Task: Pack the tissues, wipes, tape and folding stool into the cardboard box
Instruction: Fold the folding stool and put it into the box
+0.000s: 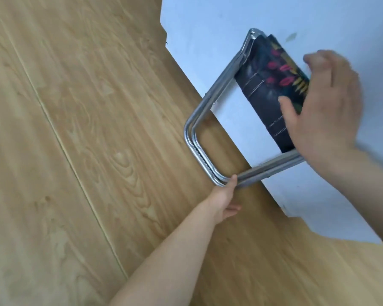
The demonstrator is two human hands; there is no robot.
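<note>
A bare left forearm is being stretched up from the bottom edge of the view, across a light wood-grain floor point(64, 129) whose planks are running diagonally. At its end, the left hand point(224, 200) is being closed around the lower corner of the folding stool point(248, 111), with its fingers point(231, 182) wrapped over the doubled metal tubing where the frame bends.

The stool is being held folded flat, its two shiny tube loops lying one against the other and forming a rounded rectangle. The lower part of that frame is being seen over the wooden floor, and the upper part over a pale blue-white surface point(230, 23); whether that surface is a wall or a board cannot be told.

Further up and to the right, the right hand point(325, 107) is being pressed against the stool's dark fabric seat point(265, 85), which is printed with red and yellow leaves and crossed by lines of pale stitching. The right fingers point(287, 107) are being spread fairly wide over the cloth, with the thumb on the near face and the other fingers over the far edge, so the seat end is being gripped. This hand is slightly blurred.
</note>
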